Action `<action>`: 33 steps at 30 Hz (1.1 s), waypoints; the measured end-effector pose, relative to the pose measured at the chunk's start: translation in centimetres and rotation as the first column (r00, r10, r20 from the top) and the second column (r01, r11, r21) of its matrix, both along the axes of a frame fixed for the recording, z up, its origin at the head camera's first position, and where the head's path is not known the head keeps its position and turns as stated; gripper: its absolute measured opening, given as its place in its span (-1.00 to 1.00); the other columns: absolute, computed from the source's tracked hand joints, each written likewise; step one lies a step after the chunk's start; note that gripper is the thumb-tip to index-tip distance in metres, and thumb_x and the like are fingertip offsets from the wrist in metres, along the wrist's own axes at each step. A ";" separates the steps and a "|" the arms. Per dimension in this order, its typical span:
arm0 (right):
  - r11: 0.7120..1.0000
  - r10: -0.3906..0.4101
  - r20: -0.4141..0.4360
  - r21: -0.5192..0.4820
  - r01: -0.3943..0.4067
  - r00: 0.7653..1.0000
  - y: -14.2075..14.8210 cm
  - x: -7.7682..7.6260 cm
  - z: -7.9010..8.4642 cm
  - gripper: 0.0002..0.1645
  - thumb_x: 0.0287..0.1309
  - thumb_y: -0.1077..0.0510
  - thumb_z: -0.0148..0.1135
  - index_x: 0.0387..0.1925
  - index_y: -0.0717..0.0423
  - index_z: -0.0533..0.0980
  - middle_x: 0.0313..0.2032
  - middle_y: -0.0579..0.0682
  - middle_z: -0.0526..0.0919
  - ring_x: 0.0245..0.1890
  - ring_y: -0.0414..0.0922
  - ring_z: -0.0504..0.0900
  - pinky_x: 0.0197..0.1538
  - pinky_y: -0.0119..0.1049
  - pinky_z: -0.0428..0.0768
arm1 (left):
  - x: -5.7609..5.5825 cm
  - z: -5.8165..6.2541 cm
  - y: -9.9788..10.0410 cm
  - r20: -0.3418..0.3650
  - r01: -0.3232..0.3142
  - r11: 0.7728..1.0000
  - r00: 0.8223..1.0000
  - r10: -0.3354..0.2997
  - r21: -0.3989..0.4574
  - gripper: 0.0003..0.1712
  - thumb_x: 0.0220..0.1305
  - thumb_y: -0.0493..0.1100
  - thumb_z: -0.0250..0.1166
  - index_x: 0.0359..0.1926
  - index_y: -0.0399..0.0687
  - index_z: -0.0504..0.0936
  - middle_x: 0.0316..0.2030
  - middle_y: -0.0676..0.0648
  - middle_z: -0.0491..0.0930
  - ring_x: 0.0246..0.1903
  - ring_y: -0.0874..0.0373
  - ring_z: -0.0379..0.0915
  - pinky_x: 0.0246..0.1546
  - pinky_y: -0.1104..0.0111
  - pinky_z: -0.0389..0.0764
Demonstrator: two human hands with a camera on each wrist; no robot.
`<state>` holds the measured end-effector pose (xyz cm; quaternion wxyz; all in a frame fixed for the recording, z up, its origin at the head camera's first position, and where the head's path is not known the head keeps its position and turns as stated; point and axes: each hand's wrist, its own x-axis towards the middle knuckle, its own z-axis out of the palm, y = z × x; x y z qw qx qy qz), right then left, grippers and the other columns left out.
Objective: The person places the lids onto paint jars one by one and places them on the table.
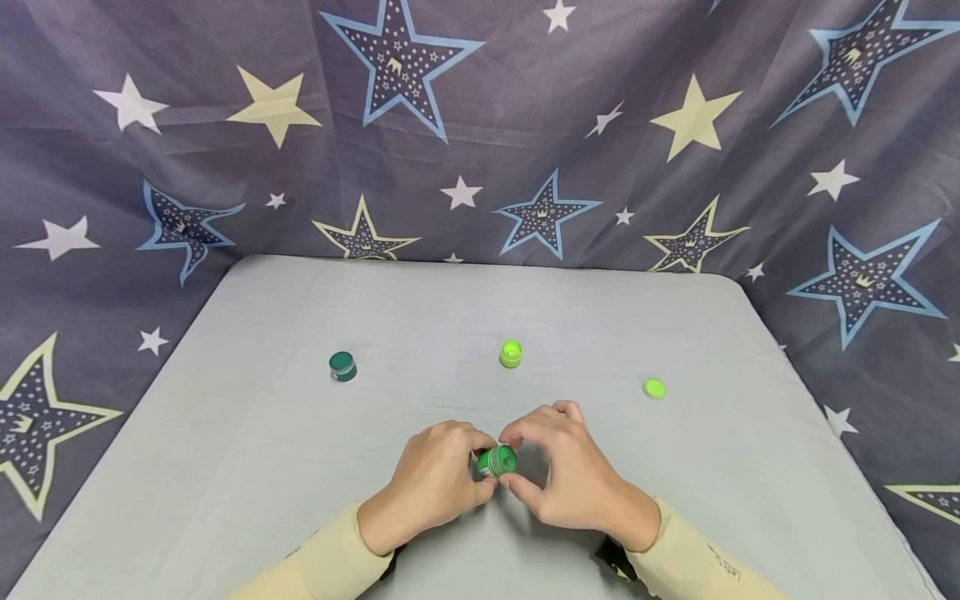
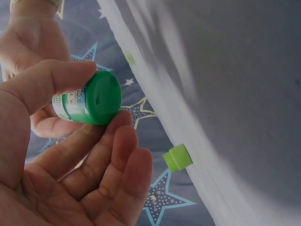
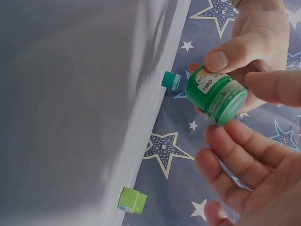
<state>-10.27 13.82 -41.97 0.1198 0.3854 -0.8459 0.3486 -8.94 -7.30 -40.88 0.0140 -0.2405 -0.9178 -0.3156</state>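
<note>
Near the front edge of the counter [image 1: 225,433], you hold a green jar [image 1: 489,462] between the thumb and fingers of your left hand [image 1: 435,471]. It is tipped well over, its base toward your left palm and its banded end toward your right hand [image 1: 573,471]. From your left wrist, your thumb presses one side of the jar and a fingertip or two sits against the opposite side; your other fingers fan out, slightly bent, below it. The label shows on the jar's side, partly under your thumb.

Your right thumb and fingers are parted by about the breadth of the jar, curving about its banded end, thumb on one side and fingertips on the other. You have them so close that I cannot tell whether they touch it.

Beyond your hands, a light green jar [image 1: 511,354] stands uncapped on the counter. Well to its right lies a light green lid [image 1: 655,388], flat, and well to its left stands a dark green jar [image 1: 342,367]. Pale yellow sleeves [image 1: 330,554] cover your forearms, and a dark star-patterned cloth [image 1: 510,100] hangs behind the counter.
</note>
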 end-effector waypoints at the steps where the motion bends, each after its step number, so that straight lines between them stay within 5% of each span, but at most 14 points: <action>1: 1.000 0.007 0.003 0.002 -0.007 1.000 0.0 0.0 0.0 -0.62 -0.10 0.09 0.61 -0.20 -0.12 0.63 -0.28 -0.33 0.64 -0.22 -0.23 0.62 0.12 -0.03 0.25 | 0.0 0.0 0.0 0.002 0.001 1.000 1.000 -0.001 0.002 -0.75 -0.06 -0.19 0.64 -0.29 0.03 0.82 -0.45 0.17 0.62 -0.47 0.37 0.40 -0.50 0.45 0.46; 33: 0.994 -0.102 -0.010 0.032 0.102 0.995 -0.3 0.1 -0.4 -0.70 0.11 -0.10 0.53 -0.52 -0.18 0.55 -0.54 -0.31 0.58 -0.45 -0.25 0.51 0.02 -0.07 0.28 | 0.0 -0.1 0.1 0.014 0.009 1.000 1.000 -0.009 0.000 -0.80 -0.03 -0.19 0.61 -0.31 0.05 0.82 -0.43 0.16 0.65 -0.46 0.35 0.45 -0.50 0.44 0.47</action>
